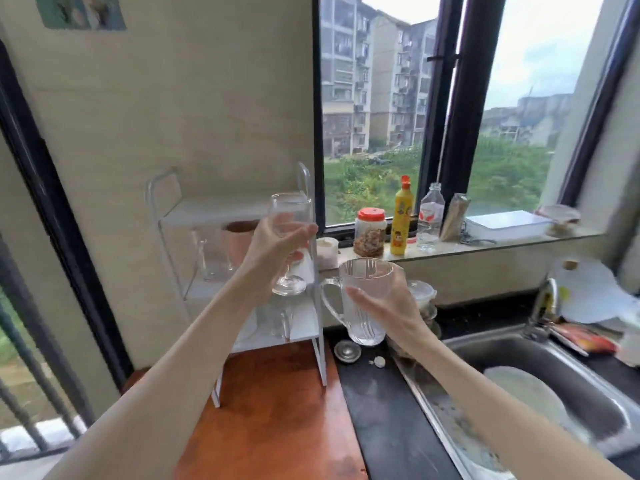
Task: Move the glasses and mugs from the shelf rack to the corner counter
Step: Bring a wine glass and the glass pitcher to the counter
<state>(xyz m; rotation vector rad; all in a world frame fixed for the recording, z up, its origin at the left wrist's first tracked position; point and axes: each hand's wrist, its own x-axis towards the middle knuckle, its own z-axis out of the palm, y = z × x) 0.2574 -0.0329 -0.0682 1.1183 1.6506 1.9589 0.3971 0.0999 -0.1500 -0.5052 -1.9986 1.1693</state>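
My left hand [273, 249] grips a clear stemmed glass [289, 216] and holds it in the air in front of the white shelf rack [313, 327]. My right hand [382, 308] holds a ribbed glass mug [363, 292] with its handle to the left, above the dark corner counter [377, 403]. On the rack's middle shelf stand a clear glass [213, 254] and a pink mug [239, 242]. A small glass mug [280, 320] sits on the lower shelf.
The rack stands on a wooden board [273, 420]. A steel sink [540, 386] with a plate lies to the right. A jar [370, 233], a yellow bottle [401, 220] and a water bottle [429, 216] line the window sill. A round metal lid [347, 350] rests on the counter.
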